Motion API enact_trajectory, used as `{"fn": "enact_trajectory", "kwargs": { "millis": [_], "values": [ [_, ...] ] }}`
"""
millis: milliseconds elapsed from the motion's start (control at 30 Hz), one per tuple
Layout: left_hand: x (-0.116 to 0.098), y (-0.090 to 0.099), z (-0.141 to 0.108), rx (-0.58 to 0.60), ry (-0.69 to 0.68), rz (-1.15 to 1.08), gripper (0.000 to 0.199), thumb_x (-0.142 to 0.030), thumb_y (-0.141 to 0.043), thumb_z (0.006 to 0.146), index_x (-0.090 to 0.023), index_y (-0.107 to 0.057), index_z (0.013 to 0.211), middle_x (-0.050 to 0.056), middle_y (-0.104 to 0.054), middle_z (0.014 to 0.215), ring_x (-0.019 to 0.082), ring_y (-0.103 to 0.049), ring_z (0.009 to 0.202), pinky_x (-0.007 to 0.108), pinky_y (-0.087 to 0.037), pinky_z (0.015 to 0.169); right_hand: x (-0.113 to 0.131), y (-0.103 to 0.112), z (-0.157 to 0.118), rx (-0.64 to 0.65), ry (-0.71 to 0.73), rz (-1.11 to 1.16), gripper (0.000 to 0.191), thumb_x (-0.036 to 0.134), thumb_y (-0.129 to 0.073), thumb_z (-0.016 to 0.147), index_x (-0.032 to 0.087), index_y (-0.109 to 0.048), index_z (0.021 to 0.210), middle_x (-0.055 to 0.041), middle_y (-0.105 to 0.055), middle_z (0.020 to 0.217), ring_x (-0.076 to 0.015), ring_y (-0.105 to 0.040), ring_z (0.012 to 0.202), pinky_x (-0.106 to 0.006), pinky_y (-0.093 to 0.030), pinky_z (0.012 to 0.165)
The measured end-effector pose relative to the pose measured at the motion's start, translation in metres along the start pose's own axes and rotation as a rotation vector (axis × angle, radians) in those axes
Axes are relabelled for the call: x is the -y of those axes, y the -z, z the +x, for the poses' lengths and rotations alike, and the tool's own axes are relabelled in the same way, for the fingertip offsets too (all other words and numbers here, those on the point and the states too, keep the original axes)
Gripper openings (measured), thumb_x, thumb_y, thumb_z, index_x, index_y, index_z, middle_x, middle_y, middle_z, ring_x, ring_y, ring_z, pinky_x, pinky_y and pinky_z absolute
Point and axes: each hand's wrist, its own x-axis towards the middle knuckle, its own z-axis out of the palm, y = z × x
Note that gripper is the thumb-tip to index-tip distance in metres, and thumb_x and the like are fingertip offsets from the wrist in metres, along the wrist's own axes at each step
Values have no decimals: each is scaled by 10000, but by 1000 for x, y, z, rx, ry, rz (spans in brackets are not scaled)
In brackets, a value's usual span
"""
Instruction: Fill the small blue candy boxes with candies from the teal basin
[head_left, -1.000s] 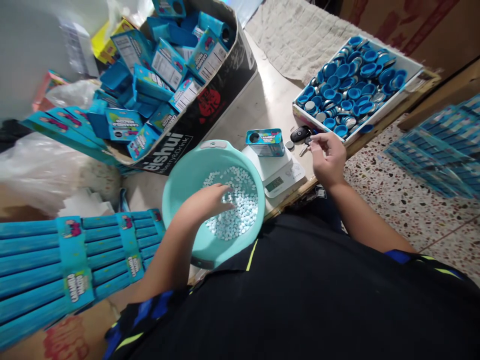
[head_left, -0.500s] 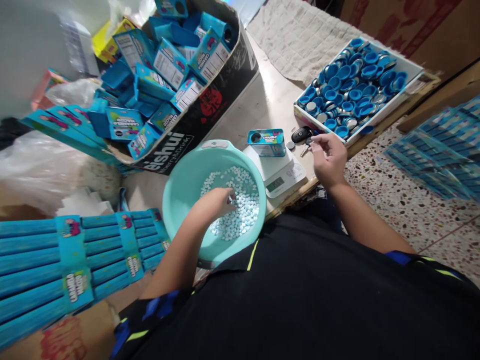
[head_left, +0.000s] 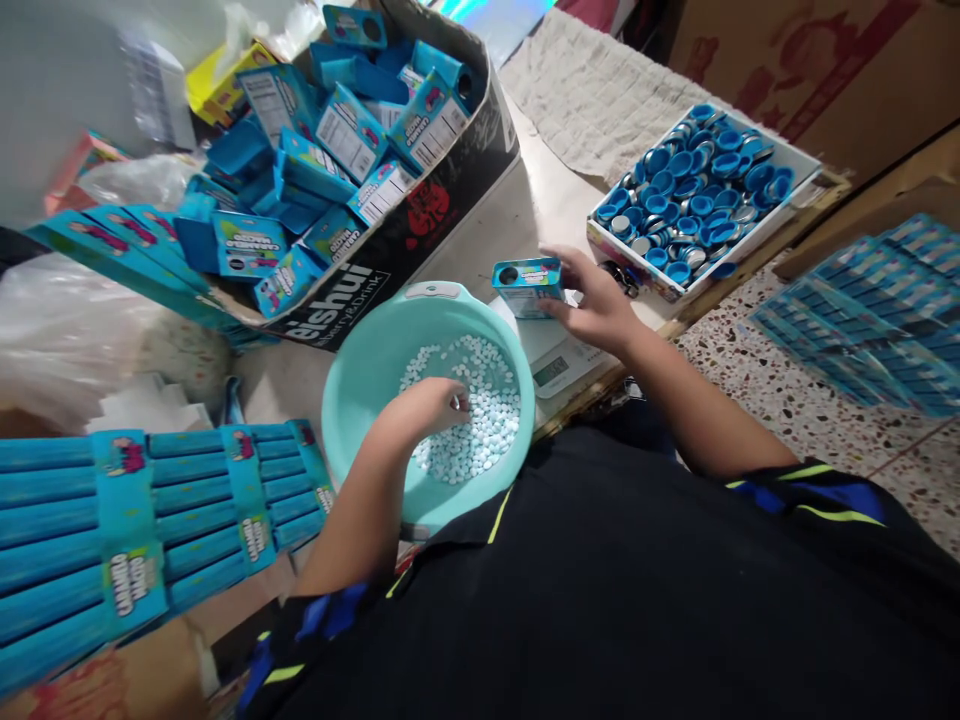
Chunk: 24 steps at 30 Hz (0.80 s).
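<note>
My left hand is down in a turquoise basin, fingers curled together over small white candies. Whatever those fingers hold is hidden. On a white kitchen scale stands a small blue candy box with a dark round hole in its top. My right hand grips the right end of this box between thumb and fingers, covering part of the scale.
Behind the basin, a large black carton is heaped with blue boxes. A white tray of blue-lined caps lies at the right table edge. Bundled blue packs lie at left. Keys lie near the tray.
My right hand has moved left from the keys to the blue candy box and taken hold of it. My left hand stays in the basin, almost unmoved.
</note>
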Motion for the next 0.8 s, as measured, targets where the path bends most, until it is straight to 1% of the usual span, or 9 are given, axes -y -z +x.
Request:
{"fn": "enact_trajectory", "kwargs": {
  "millis": [133, 233, 300, 367, 467, 567, 633, 700, 800],
  "values": [
    [5, -1, -3, 9, 38, -28, 99, -293, -708, 798, -222, -758, 845, 27, -753, 904, 206, -669, 801, 296, -414, 650, 3, -10, 3, 64, 53, 106, 711, 499, -684, 939, 267, -451, 1569, -88, -661, 1330, -266, -692, 1168, -458, -608, 1045],
    [9, -1, -7, -5, 54, -83, 129, -315, -703, 818, -209, -756, 870, 38, -750, 909, 213, -670, 820, 301, -418, 680, 7, -6, -3, 76, 93, 1, 715, 445, -669, 940, 268, -428, 1589, -112, -589, 1479, -314, -628, 1319, -529, -538, 1157],
    [11, -2, -10, -23, 54, -113, 141, -323, -688, 832, -205, -756, 869, 44, -750, 895, 221, -674, 824, 308, -420, 694, 11, 3, -11, 15, 116, -103, 757, 425, -679, 923, 288, -390, 1610, -117, -543, 1540, -342, -568, 1403, -577, -483, 1206],
    [13, -2, -12, -31, 53, -130, 148, -330, -681, 835, -203, -755, 855, 49, -755, 886, 230, -677, 824, 315, -421, 697, 14, 13, -26, -103, 143, -187, 736, 408, -657, 928, 311, -380, 1604, -117, -539, 1534, -350, -551, 1420, -602, -492, 1185],
    [15, -1, -11, -18, 60, -150, 162, -348, -675, 834, -205, -752, 840, 56, -763, 886, 237, -679, 819, 323, -423, 694, 7, 22, -59, -321, 132, -325, 566, 355, -569, 958, 318, -464, 1513, -116, -592, 1404, -330, -611, 1316, -590, -564, 1067],
    [17, 1, -7, 7, 77, -181, 172, -364, -674, 824, -211, -753, 831, 59, -767, 886, 237, -680, 815, 324, -426, 684, -15, 23, -97, -481, 53, -450, 462, 319, -539, 942, 281, -528, 1402, -118, -636, 1223, -301, -676, 1109, -529, -610, 903],
    [19, 1, -4, 13, 90, -203, 176, -375, -681, 805, -219, -761, 826, 57, -769, 878, 238, -681, 806, 324, -427, 670, -33, 23, -117, -465, 74, -564, 393, 314, -534, 918, 261, -575, 1305, -105, -662, 1102, -279, -689, 950, -487, -600, 808],
    [20, 2, -2, 6, 97, -219, 182, -387, -685, 789, -228, -768, 820, 56, -773, 874, 240, -682, 794, 325, -426, 652, -47, 25, -129, -400, 203, -677, 352, 314, -513, 904, 266, -605, 1240, -91, -685, 1040, -264, -679, 851, -463, -569, 762],
    [21, 2, -1, 7, 101, -222, 197, -402, -675, 787, -232, -771, 817, 57, -778, 889, 245, -683, 790, 334, -429, 643, -55, 28, -133, -355, 358, -733, 392, 315, -471, 918, 290, -596, 1289, -81, -711, 1075, -259, -678, 842, -445, -529, 760]
  ]
}}
